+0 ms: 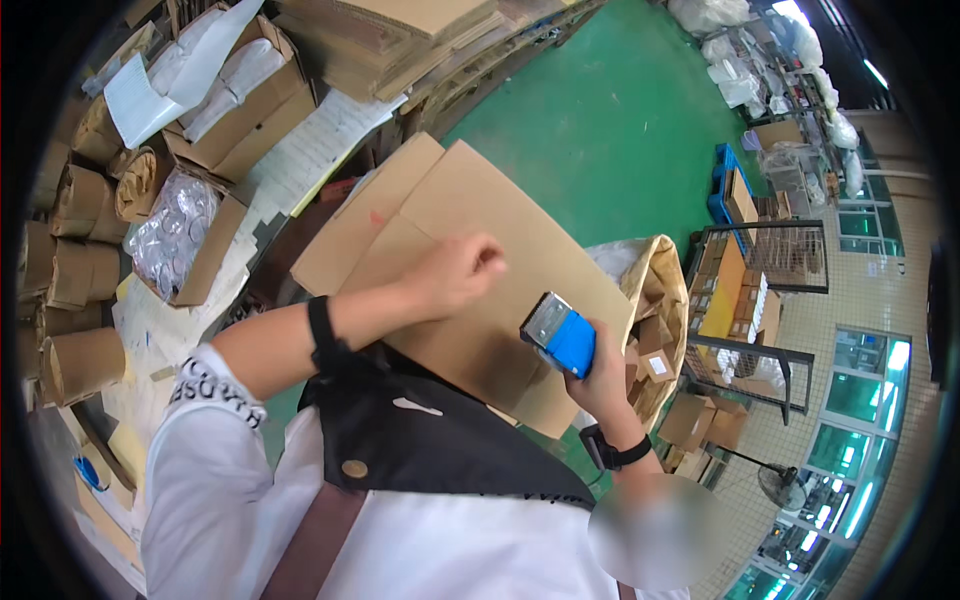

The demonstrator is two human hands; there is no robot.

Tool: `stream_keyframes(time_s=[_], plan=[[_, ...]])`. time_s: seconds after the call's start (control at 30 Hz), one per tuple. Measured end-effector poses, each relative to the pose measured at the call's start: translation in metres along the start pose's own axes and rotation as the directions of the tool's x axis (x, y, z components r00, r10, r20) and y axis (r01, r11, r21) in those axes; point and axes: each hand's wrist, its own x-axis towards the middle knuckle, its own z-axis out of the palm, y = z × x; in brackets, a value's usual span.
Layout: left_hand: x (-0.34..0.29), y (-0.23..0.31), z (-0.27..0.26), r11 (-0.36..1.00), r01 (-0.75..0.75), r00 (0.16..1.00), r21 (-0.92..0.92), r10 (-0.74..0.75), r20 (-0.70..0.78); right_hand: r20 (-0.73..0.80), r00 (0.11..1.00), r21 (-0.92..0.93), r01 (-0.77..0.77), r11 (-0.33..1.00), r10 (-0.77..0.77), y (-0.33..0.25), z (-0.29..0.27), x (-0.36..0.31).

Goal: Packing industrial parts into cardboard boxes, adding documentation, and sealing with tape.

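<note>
A brown cardboard box (470, 215) lies in front of my body, its flap panels toward the far left. Over its middle, my left hand (455, 275) is curled into a loose fist, and no object shows in it. My right hand (600, 385) grips a blue hand-held tape dispenser (568, 340) with a grey metal front end, held by the box's right side. The fingers wrapped behind the dispenser are partly hidden.
A table (150, 345) on the left bears an open carton of clear plastic pieces (175, 230), papers and brown paper rolls. Flat cardboard (400, 40) is stacked at the far side. A large sack (655, 320) of small boxes stands right, near a wire-sided cart (765, 260) and a fan (780, 487).
</note>
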Motion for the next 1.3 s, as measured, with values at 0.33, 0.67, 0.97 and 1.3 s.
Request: stream_keyframes(time_s=[0.33, 0.67, 0.97, 1.3], plan=[[0.016, -0.004, 0.040, 0.632, 0.280, 0.959, -0.722, -0.209, 0.190, 0.034, 0.990, -0.058, 0.138, 0.989, -0.136, -0.012, -0.006, 0.015], [0.007, -0.181, -0.119, 0.909, 0.067, 0.942, -0.411, -0.194, -0.275, 0.376, 0.905, -0.321, 0.327, 0.889, -0.197, -0.115, 0.039, 0.132], [0.040, -0.207, -0.064, 0.967, 0.149, 0.951, 0.208, -0.083, -0.297, 0.492, 0.853, -0.297, 0.350, 0.888, -0.172, -0.107, 0.021, 0.139], [0.078, -0.095, -0.041, 0.894, 0.146, 0.913, -0.423, -0.286, -0.290, 0.719, 0.666, 0.668, -0.585, 0.460, -0.197, -0.018, 0.020, 0.112]])
